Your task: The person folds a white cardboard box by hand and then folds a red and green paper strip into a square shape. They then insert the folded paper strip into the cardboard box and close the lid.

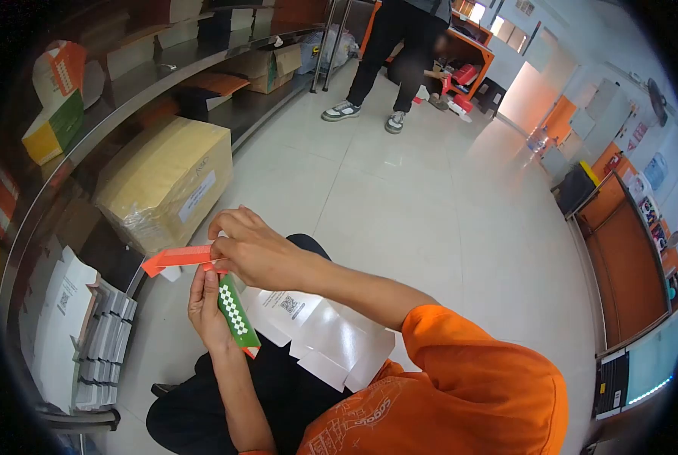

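Note:
My left hand (209, 309) is closed on a green card piece (236, 311) with white diamonds and a red tip. Directly above it, my right hand (240, 241) pinches an orange card strip (183, 258), whose pointed end sticks out to the left. The two pieces meet between my fingers; whether they are joined is hidden. An unfolded white carton sheet (328, 334) with a QR code lies across my lap, under my right forearm.
A taped cardboard box (164, 182) stands by the metal shelf (145, 87) at left. Below it are stacked flat cartons (108, 341). Ahead, a person (400, 53) stands on the tiled floor, another crouches by an orange cabinet (475, 57). An orange-brown panel (619, 265) is at right.

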Action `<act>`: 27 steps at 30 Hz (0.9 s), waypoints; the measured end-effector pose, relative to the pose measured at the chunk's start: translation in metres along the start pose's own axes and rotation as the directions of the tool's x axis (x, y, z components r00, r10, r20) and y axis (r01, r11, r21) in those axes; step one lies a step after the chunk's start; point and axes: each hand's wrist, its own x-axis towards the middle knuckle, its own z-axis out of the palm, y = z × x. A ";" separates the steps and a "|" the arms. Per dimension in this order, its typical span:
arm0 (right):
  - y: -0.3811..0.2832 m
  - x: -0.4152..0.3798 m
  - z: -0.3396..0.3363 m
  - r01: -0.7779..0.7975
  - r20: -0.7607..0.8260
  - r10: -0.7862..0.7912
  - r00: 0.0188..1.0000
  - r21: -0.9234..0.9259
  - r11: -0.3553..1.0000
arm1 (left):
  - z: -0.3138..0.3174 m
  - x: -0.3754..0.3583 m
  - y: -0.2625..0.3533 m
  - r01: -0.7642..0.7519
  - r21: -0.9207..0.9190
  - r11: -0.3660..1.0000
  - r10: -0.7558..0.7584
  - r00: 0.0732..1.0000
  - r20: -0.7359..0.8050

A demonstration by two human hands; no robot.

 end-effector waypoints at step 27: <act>0.005 0.028 0.003 0.057 0.093 -0.085 0.992 0.271 0.961 | -0.013 0.004 0.003 -0.184 0.067 0.981 0.186 0.982 -0.040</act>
